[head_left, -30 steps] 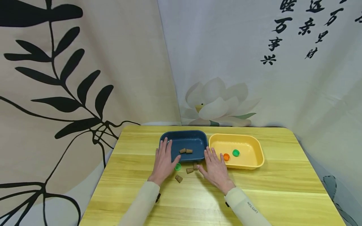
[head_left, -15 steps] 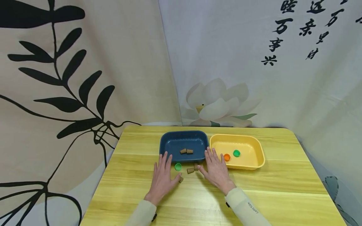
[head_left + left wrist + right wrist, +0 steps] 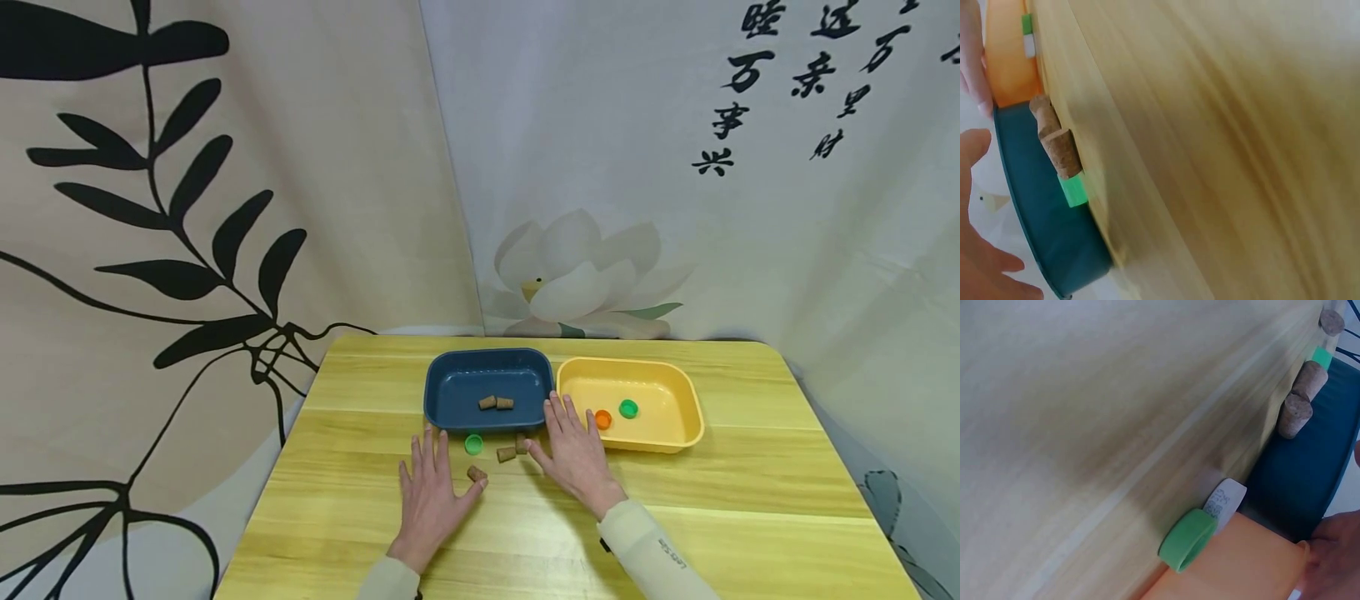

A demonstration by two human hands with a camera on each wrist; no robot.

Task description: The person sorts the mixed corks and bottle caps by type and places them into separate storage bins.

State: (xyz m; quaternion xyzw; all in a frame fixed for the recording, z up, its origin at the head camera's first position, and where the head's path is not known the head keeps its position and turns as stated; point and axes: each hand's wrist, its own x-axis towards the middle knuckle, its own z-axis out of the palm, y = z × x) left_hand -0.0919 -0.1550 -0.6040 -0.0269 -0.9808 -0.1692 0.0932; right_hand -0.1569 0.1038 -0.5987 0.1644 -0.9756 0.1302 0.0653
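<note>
Here, fingers extended, the left hand [image 3: 431, 507] is beside a cork [image 3: 476, 472], the right hand [image 3: 579, 458] at the yellow tray [image 3: 663, 396]. Both wrist views show a green ring [image 3: 1180, 539] by it, unseen from the head.

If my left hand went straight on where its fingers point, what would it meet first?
Probably the blue tray, at its near left corner, though your left hand might pass above it.

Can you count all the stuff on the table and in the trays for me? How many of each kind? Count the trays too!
Corks: 5
Green caps: 3 (one shows only in the wrist views)
Orange cap: 1
White piece: 1 (wrist views only)
Blue tray: 1
Yellow tray: 1
Total in sight: 12
</note>
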